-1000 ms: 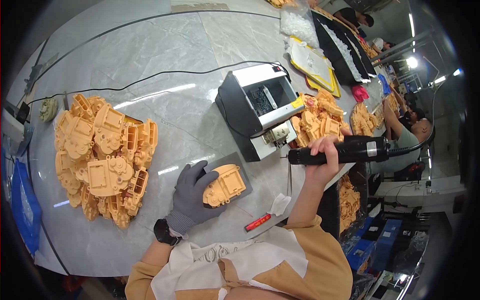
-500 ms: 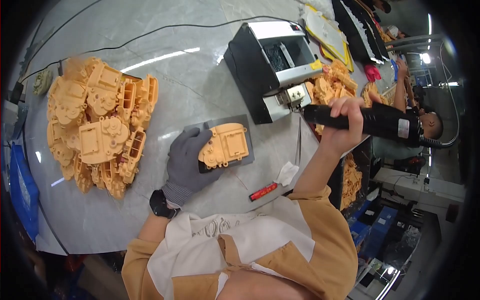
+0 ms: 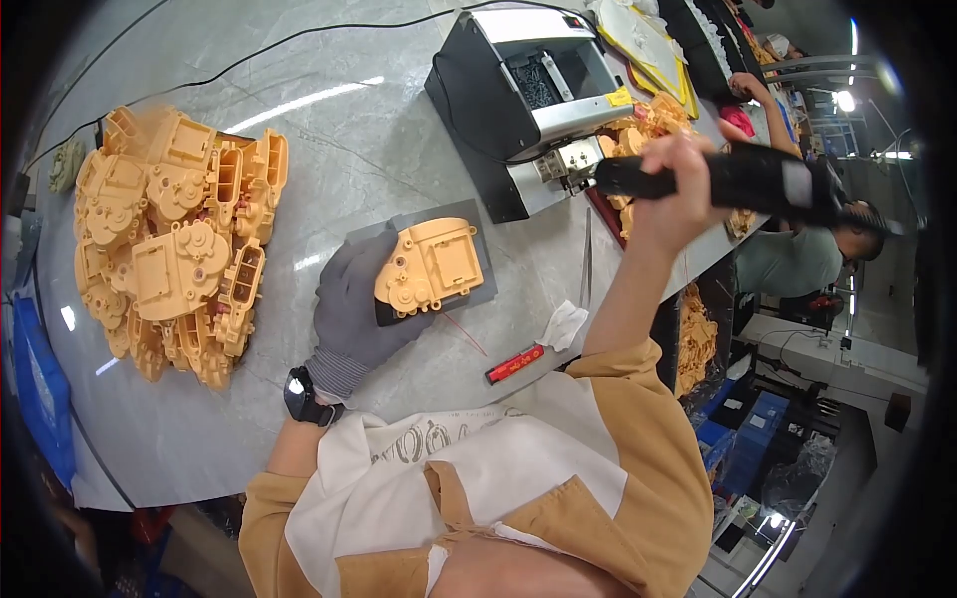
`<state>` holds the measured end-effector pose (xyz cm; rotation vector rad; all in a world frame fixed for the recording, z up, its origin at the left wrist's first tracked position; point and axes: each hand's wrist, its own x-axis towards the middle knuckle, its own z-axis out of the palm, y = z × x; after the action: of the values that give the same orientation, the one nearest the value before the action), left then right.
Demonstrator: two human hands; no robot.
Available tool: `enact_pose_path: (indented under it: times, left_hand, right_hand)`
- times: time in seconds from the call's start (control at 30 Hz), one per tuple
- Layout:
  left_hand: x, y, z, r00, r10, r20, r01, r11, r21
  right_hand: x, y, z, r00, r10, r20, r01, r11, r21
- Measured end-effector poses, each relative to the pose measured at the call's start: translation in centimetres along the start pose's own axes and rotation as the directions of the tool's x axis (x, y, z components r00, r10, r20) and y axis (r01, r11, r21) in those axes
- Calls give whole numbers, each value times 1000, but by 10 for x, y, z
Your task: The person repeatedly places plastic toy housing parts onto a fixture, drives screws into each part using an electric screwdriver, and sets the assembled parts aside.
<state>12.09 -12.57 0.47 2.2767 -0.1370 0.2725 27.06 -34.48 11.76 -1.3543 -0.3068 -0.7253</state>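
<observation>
My left hand, in a grey glove, grips the near-left end of an orange plastic housing. The housing lies flat on a dark grey block, its moulded gears and square recess facing up. Bare fingers of my right hand are wrapped around a black electric screwdriver, blurred towards its cable end. Its tip points left, right at the metal outlet of a black and silver screw feeder. Screws show inside the feeder's open tray.
A heap of orange housings stands on the left of the grey table. Near me lie a red stick-shaped item and a crumpled white tissue. More orange parts sit behind the feeder. A co-worker is at the right.
The whole view has shifted a little. My right hand has risen slightly in the picture, and the screwdriver's cable end has swung upward. My left hand still holds the housing on the block.
</observation>
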Motion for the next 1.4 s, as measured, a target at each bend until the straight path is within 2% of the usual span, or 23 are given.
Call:
enact_pose_path:
  times: [0.03, 0.07, 0.17, 0.23, 0.33, 0.4, 0.47, 0.53, 0.67, 0.83, 0.9, 1.1, 1.4]
  left_hand:
    - [0, 0, 1, 1000, 15, -2, -15, 1000, 0]
    - [-1, -1, 1, 1000, 17, 7, -17, 1000, -3]
    - [-1, -2, 3, 999, 30, -28, -30, 1000, -9]
    - [0, -2, 2, 1000, 4, -11, -4, 999, -37]
    - [1, -2, 2, 1000, -9, -4, 8, 998, -68]
    - [5, 4, -4, 997, -71, 36, 74, 992, -102]
    - [2, 5, -1, 984, -152, 95, 163, 978, -131]
    - [-1, -1, 2, 995, -74, 66, 78, 995, -61]
    - [-4, -4, 4, 992, -88, 93, 87, 996, 10]
    - [-3, -8, 5, 998, -32, 48, 35, 998, -51]
    - [-3, -8, 4, 1000, 0, 18, 1, 997, -72]
    - [-3, -8, 3, 1000, -7, 18, 9, 997, -72]
    - [-2, -7, 2, 999, 39, -6, -40, 997, -65]
  right_hand:
    - [-4, 9, 0, 995, 86, 47, -85, 996, -28]
    - [-3, 8, 1, 993, 100, 63, -98, 995, -21]
    - [-6, 3, -1, 990, 118, 78, -120, 993, 16]
    - [-13, 0, -2, 994, 69, 88, -66, 997, -34]
    - [-26, -10, -7, 990, 119, 75, -119, 993, -8]
    - [-41, -32, -14, 977, 200, 74, -209, 965, 157]
    - [-61, -52, -2, 968, 103, 230, -173, 934, 312]
    - [-81, -60, 12, 933, 86, 349, -196, 936, 293]
    - [-93, -63, 21, 872, 221, 437, -303, 945, 126]
    - [-96, -55, 26, 847, 267, 460, -356, 927, 117]
    - [-98, -48, 30, 868, 336, 364, -422, 887, 187]
    - [-98, -41, 33, 863, 361, 353, -439, 882, 171]
    - [-95, -45, 33, 901, 298, 316, -366, 912, 184]
